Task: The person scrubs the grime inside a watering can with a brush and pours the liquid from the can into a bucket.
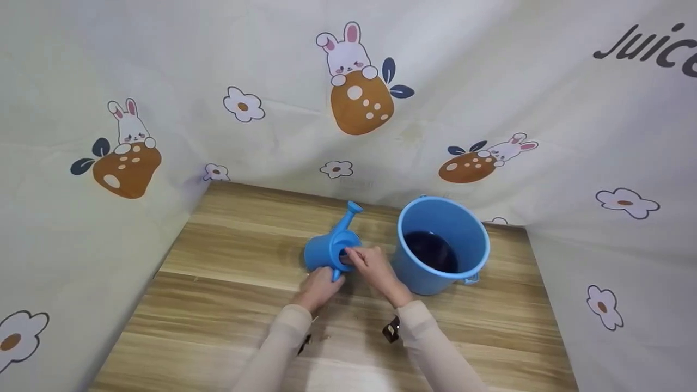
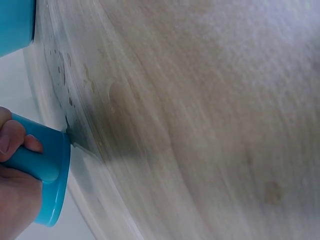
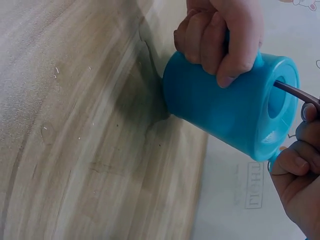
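A blue toy watering can [image 1: 318,251] stands on the wooden table, its spout [image 1: 343,222] pointing toward the back wall. My left hand [image 1: 320,286] grips the can's handle [image 2: 32,165], fingers curled round it. Over the can's top opening is my right hand [image 1: 373,267], pinching a thin dark rod [image 3: 297,92]. One end of that rod reaches inside the opening; its lower part is hidden by the can wall.
To the right stands a blue bucket [image 1: 414,272] with dark liquid [image 1: 433,253] in it. Wet marks [image 2: 65,75] and droplets lie on the wooden table [image 1: 218,310]. Cloth walls [image 1: 283,136] printed with rabbits and flowers enclose its back and sides.
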A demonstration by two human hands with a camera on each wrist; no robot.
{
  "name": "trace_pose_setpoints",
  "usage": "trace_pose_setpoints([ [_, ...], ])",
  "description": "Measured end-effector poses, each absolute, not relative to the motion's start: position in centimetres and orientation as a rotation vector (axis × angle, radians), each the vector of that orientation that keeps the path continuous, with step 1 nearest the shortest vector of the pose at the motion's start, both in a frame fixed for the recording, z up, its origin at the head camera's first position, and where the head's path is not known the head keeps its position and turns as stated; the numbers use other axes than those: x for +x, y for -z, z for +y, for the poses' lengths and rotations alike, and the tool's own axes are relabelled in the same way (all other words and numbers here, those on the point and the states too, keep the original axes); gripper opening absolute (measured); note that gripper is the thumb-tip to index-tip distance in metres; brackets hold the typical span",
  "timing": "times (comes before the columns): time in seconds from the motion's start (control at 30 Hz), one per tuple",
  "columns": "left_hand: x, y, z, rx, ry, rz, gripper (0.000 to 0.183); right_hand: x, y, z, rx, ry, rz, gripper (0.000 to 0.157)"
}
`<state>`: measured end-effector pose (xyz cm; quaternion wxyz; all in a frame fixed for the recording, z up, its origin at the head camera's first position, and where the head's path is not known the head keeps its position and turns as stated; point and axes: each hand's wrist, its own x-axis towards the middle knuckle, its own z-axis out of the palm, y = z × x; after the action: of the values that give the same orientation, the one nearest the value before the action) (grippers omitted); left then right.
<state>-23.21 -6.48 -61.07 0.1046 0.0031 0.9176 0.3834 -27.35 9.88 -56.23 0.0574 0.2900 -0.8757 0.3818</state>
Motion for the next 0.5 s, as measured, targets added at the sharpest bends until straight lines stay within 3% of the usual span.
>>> trace_pose_setpoints([
  [0.5,-23.36,61.39,-6.62,0.066,-1.15,2.731,0.038,-27.26,56.32,9.78,0.867,-1.126,-2.705,0.032],
])
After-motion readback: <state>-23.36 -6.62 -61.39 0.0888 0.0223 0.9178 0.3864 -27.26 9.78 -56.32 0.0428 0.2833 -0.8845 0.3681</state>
